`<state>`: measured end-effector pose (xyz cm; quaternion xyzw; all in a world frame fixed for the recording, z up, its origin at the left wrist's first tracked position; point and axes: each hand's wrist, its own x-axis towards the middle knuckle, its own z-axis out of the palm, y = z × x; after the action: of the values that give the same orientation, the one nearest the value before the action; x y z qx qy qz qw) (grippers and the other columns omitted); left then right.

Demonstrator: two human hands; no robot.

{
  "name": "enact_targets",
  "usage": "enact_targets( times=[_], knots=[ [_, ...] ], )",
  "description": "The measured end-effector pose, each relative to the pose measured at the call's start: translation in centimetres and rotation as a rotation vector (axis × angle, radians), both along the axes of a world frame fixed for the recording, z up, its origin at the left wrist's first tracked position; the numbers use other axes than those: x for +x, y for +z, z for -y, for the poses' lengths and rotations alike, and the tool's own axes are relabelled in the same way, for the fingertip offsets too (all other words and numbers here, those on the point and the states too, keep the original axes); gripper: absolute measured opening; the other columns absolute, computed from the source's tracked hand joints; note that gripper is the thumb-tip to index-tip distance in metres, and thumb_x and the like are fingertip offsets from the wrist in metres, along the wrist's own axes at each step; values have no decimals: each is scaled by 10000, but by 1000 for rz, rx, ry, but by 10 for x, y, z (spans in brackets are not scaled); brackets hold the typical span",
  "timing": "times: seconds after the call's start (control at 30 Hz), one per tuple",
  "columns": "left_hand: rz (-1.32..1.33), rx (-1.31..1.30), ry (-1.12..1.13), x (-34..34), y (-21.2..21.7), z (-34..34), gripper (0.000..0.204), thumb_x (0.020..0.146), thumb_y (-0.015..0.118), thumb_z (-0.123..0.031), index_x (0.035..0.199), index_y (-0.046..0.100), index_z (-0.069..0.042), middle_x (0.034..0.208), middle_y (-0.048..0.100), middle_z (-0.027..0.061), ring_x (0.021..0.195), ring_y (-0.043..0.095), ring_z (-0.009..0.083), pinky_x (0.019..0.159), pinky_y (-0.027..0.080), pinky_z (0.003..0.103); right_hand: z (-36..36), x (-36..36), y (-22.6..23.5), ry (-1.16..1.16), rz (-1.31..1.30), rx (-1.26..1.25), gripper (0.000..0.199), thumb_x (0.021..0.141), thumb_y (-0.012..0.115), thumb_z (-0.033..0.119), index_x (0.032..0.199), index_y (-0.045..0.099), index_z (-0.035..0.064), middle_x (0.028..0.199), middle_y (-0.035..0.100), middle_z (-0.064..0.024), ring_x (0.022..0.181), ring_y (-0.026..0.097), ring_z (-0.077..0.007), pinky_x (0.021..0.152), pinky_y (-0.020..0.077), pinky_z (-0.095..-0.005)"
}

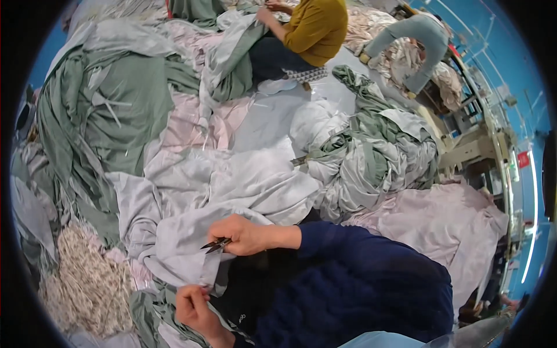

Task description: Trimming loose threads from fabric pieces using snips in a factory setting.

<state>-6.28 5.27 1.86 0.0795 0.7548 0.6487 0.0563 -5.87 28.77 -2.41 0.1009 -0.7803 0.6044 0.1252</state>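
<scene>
One small pair of dark scissors [214, 246] sits in the person's right hand [246, 235], fingers curled snugly round it, blade tips pointing out over a pale grey cloth [180, 238]. That cloth lies spread in front of the person; just below, the left hand [194, 307] pinches its edge, fingertips tight together. From where I stand, flowered fabric [90, 281] is heaped on the left, pink fabric [429, 226] on the right, and a co-worker in a mustard top [319, 32] sits beyond.
</scene>
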Motion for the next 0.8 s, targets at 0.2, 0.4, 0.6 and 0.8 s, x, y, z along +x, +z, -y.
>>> enact_targets(
  times=[0.2, 0.4, 0.6, 0.8],
  knots=[
    [12, -189, -9, 11, -75, 10, 187, 975, 568, -14, 788, 556, -9, 695, 527, 1, 617, 437, 66, 567, 333, 210, 1, 14, -77, -59, 44, 192, 208, 690, 596, 5, 895, 600, 40, 805, 627, -148, 804, 619, -398, 688, 474, -462],
    [72, -200, 125, 30, -79, 39, 158, 947, 591, -13, 792, 564, -26, 704, 523, 0, 622, 449, 73, 559, 370, 235, 18, 14, -108, -15, 85, 162, 217, 687, 592, 12, 900, 604, 46, 837, 626, -151, 831, 624, -390, 720, 502, -466],
    [193, 242, 210, 48, -87, 36, 186, 997, 591, -67, 816, 555, -89, 714, 516, -3, 618, 446, 81, 547, 352, 227, 14, 24, -113, -78, 28, 304, 280, 703, 609, 49, 970, 687, 71, 908, 677, -128, 857, 669, -363, 761, 552, -438],
    [-19, -253, 335, 54, -83, 78, 103, 980, 631, -56, 883, 636, -21, 698, 561, -17, 605, 481, 64, 547, 369, 228, -1, 16, -99, -107, 241, 294, 275, 753, 541, -65, 998, 635, 18, 822, 625, -135, 762, 618, -255, 712, 492, -321]
  ],
)
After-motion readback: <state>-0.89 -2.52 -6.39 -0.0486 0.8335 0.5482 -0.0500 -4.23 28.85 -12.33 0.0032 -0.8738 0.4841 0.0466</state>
